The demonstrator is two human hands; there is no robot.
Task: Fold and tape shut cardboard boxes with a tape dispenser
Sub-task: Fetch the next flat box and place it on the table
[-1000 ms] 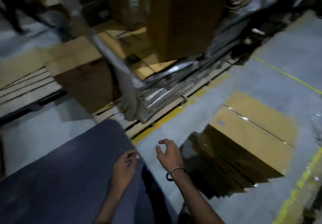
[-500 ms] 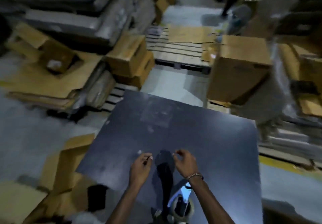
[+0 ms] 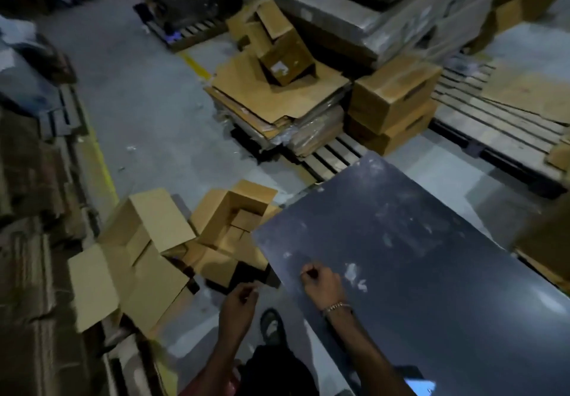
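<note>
- While no box is in either hand, the step in hand looks like fetching the next one: the person faces the open cardboard boxes (image 3: 231, 226) lying on the floor at about ten o'clock from the hands.
- The left hand (image 3: 239, 304) hangs over the floor with fingers loosely curled; whether something small is pinched in it I cannot tell.
- The right hand (image 3: 320, 281) sits over the near corner of the dark table (image 3: 431, 257), fingers curled in; it seems to hold nothing, though blur leaves that unsure.
- A second opened box (image 3: 132, 260) sprawls with flaps out at nine o'clock.
- No tape dispenser shows clearly.
- Next, I judge, a reach down-left to lift a box onto the table, flaps folded there.
- The table's left edge runs toward twelve o'clock, just beside the nearer box; lifting must clear that corner.
- Open floor lies at eleven o'clock; a pallet (image 3: 333, 155) with stacked cardboard closes off one o'clock.
</note>
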